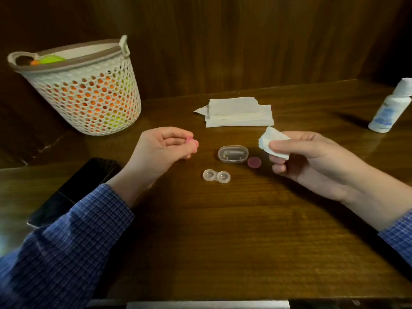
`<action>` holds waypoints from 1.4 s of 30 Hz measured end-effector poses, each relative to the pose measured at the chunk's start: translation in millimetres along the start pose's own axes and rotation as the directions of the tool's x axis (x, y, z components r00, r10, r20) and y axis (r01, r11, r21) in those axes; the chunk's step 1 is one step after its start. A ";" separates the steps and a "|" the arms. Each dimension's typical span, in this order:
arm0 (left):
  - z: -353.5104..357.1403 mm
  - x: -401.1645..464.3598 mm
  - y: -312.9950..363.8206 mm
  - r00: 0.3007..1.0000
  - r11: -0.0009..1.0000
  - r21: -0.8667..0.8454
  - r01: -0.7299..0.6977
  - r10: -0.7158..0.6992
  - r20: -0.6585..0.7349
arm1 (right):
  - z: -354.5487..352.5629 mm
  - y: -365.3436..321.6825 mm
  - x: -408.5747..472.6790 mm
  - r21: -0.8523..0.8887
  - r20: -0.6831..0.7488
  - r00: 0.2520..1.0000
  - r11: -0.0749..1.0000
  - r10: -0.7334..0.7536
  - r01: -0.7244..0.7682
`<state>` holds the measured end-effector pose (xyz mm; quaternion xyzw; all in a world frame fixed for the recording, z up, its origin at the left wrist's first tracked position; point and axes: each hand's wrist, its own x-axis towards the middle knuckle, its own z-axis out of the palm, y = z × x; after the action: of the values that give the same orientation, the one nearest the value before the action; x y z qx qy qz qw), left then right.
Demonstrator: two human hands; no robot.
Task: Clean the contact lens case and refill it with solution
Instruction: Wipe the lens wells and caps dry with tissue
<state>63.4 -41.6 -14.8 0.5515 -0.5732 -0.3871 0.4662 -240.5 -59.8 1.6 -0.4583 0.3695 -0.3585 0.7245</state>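
The clear contact lens case (216,176) lies uncapped on the wooden table (223,230), both wells facing up. One dark red cap (254,162) rests flat to its upper right, beside a small clear plastic box (233,153). My left hand (160,150) hovers left of the case and pinches a small pink cap (190,140) at its fingertips. My right hand (312,161), to the right of the case, grips a crumpled white tissue (273,143) between thumb and fingers. The white solution bottle (390,108) stands at the far right edge.
A stack of folded white tissues (239,112) lies behind the case. A white perforated basket (84,90) with orange and green contents stands at the back left. A dark phone (73,190) lies on the table by my left forearm. A wooden wall rises behind.
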 end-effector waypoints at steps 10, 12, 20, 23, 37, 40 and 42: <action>-3.3 11.7 -23.1 0.981 0.832 0.526 -0.178 0.193 0.026 | 0.2 3.2 2.8 -0.052 -0.094 0.995 0.998 0.013 -0.018; -3.0 11.5 -23.8 0.978 0.816 0.545 -0.191 0.203 0.039 | -0.5 3.0 3.2 -0.044 -0.111 0.994 0.999 0.016 -0.021; 7.6 1.1 -5.3 0.958 0.771 0.593 -0.232 0.286 0.002 | -6.5 -1.9 6.0 -0.004 -0.145 0.989 1.000 -0.009 0.008; 39.2 -8.3 15.0 0.923 0.754 0.547 -0.363 0.374 0.096 | -9.0 -5.5 7.3 -0.023 -0.153 0.988 0.999 -0.037 0.034; 96.6 22.4 30.0 0.873 0.615 0.645 -0.455 0.166 0.458 | -16.5 -3.8 13.5 -0.001 -0.198 0.978 0.998 -0.067 0.068; 101.0 18.8 30.7 0.886 0.654 0.618 -0.436 0.195 0.420 | -14.2 -3.3 13.4 -0.093 -0.241 0.966 0.993 -0.095 0.074; 99.7 13.5 31.1 0.906 0.725 0.559 -0.403 0.229 0.357 | -14.0 -1.1 13.0 -0.260 -0.267 0.945 0.958 -0.190 0.119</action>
<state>-40.4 -59.1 -10.0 0.5104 -0.8107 -0.1602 0.2378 -246.7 -76.9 -4.3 -0.5131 0.4746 -0.4303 0.5712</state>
